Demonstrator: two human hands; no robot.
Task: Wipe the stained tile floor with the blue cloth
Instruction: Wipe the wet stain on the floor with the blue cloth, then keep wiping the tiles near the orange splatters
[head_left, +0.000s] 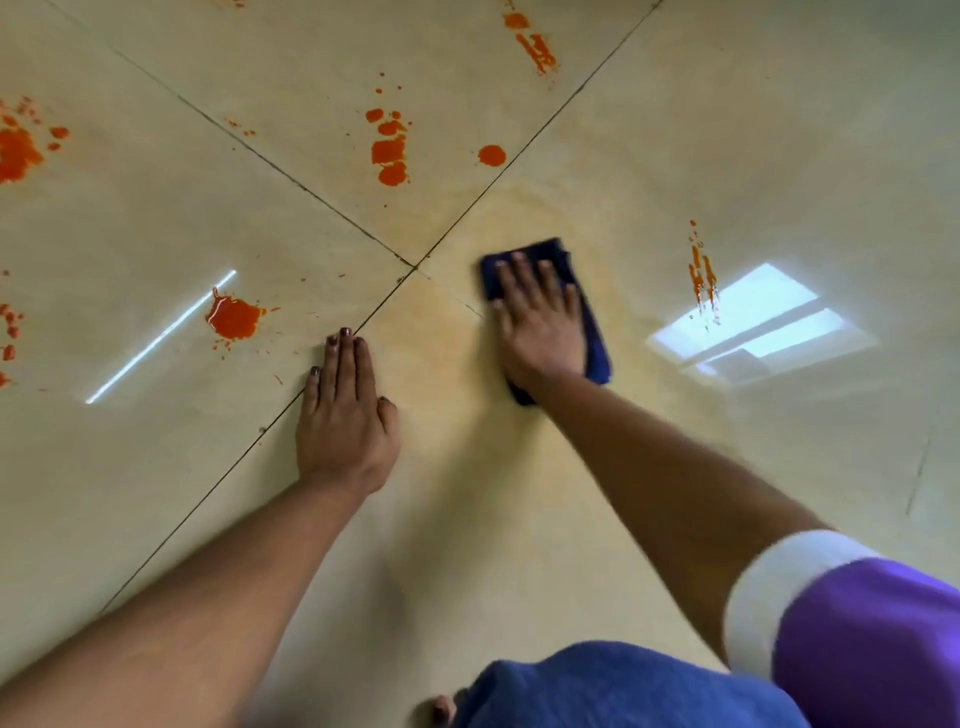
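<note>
My right hand (540, 322) lies flat, fingers spread, pressing the folded blue cloth (597, 343) onto the glossy beige tile floor (519, 493), just right of where the grout lines cross. A faint yellowish smear surrounds the cloth. My left hand (345, 415) rests palm-down on the floor, fingers together, empty, over a grout line. Orange-red stains lie about: a blotch (232, 318) left of my left hand, a cluster (389, 150) farther ahead, a round drop (491, 155), streaks (702, 275) to the right of the cloth.
More orange stains mark the far left (18, 148) and the top (535, 44). A bright window reflection (758, 325) shines on the floor at right. My knee in blue fabric (623, 686) and a purple sleeve with white cuff (857, 623) fill the bottom right.
</note>
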